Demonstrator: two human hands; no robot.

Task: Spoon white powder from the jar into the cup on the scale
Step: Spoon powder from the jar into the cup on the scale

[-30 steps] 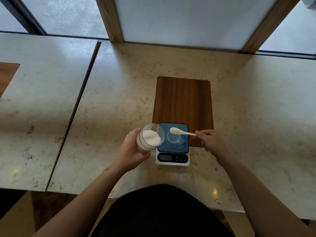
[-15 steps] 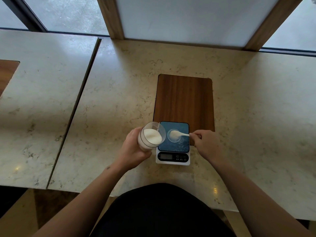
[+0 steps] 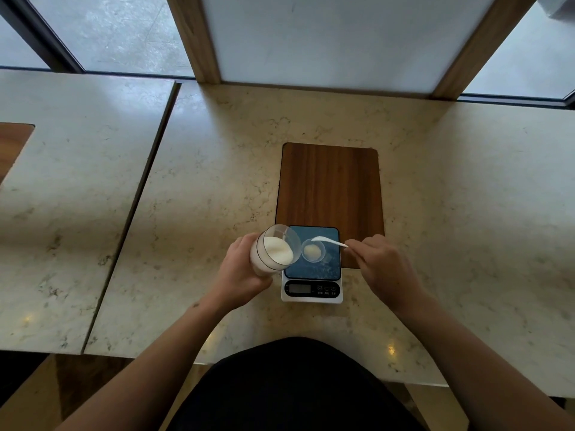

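While the left hand point(image 3: 239, 275) grips the tilted jar point(image 3: 273, 253), the right hand point(image 3: 382, 265) pinches the spoon point(image 3: 328, 241) over the cup point(image 3: 312, 251).

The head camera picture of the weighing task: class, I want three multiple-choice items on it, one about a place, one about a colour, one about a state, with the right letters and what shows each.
1. Where does the cup stand?
A. on the scale's blue platform
B. on the wooden board
C. on the bare counter

2. What colour is the spoon?
A. black
B. white
C. red

3. How is the jar held?
A. upright with a lid on
C. lying flat on the counter
B. tilted, open mouth toward the cup

Key: 1 A, the clear cup rests on the blue plate above the display. 2 B, the spoon in the right hand is white. 3 B, the left hand leans the lidless jar, its powder showing, toward the cup.
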